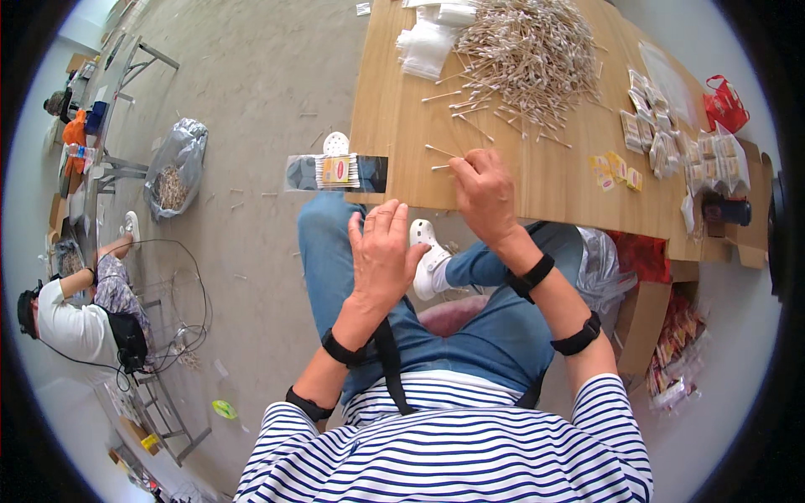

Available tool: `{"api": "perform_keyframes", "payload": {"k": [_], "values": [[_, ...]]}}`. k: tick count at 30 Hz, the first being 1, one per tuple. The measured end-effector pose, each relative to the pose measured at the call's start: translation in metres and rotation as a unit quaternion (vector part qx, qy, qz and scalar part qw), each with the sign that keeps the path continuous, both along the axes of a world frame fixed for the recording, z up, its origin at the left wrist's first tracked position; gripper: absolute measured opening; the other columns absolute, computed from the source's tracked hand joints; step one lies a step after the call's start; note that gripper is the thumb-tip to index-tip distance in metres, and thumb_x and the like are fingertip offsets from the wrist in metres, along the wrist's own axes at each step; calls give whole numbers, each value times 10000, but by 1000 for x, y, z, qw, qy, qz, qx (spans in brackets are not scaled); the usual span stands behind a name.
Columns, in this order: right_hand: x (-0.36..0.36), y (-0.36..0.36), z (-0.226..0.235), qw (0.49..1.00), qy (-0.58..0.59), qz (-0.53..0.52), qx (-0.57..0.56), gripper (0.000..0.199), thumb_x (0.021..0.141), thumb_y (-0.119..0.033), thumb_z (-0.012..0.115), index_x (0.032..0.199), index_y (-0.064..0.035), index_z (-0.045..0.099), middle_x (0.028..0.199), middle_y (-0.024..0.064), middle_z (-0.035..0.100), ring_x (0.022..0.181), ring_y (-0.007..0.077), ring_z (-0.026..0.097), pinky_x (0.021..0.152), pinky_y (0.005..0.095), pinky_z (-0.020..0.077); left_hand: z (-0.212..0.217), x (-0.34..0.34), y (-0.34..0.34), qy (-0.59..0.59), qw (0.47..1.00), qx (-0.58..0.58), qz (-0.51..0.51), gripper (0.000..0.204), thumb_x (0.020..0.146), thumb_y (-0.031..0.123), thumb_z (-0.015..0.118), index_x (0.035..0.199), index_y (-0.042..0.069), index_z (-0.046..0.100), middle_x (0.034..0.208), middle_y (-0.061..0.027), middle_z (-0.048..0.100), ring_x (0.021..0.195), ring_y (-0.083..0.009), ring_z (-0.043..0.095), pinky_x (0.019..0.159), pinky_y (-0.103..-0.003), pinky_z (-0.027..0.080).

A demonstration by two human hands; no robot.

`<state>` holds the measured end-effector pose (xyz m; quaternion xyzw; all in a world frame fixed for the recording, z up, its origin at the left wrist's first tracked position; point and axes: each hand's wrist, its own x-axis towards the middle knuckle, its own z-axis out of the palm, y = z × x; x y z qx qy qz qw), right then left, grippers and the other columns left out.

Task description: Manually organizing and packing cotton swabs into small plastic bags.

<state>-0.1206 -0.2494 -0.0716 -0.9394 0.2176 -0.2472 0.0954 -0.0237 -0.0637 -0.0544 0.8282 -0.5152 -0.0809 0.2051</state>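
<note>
Striped shirt fabric lies nearest the camera, below the two bare hands. Left hand: open, fingers extended above the lap, holding nothing visible. Right hand: fingers curled, thumb and forefinger closed in a pinch on cotton swabs at the near edge of the wooden table; the exact number held cannot be told. Loose stock forms a swab pile at the far side. Handling: each swab should be very light, with a thin, fairly stiff shaft that may snap if bent and soft tips that crush or soil easily. Grip at mid-shaft, clear of the tips; a light fingertip pinch should suffice. Labels: a swab pack beside the table's left edge bears a yellow-and-red label, and yellow cards lie on the right. Lettering is too small to read reliably.
</note>
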Motion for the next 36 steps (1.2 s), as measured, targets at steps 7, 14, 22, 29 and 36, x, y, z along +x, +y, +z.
{"api": "perform_keyframes", "payload": {"k": [7,14,22,29,36], "values": [[62,38,1,959,55,-84,265,158,738,-167,668,799,-21,678,813,225,692,787,421,696,712,499,560,-30,3,8,302,942,-103,107,406,805,127,778,1136,-52,624,1025,-170,668,935,-275,672,839,-380,535],[97,26,-12,959,151,-146,189,134,639,-149,682,724,-71,749,747,198,704,738,354,715,708,436,575,-48,16,7,539,808,-136,197,318,863,97,749,1106,-60,617,993,-91,702,900,-125,667,821,-287,544],[101,18,-7,934,204,-157,246,161,627,-159,681,741,-73,756,748,193,712,732,333,722,708,412,579,-42,23,5,579,779,-149,190,322,883,99,732,1138,-54,607,1037,-82,682,950,-129,649,860,-287,537],[92,15,0,926,169,-120,317,160,644,-128,648,727,-52,762,771,256,693,765,396,721,719,443,581,-43,26,10,586,777,-141,182,320,901,87,717,1171,-41,603,1080,-72,667,977,-127,638,886,-283,529],[100,23,7,921,214,-162,283,190,640,-123,645,767,-73,777,815,231,712,804,374,726,743,421,579,-46,24,10,588,775,-147,179,315,903,82,712,1175,-38,606,1042,-61,676,962,-123,639,870,-278,528]]}}
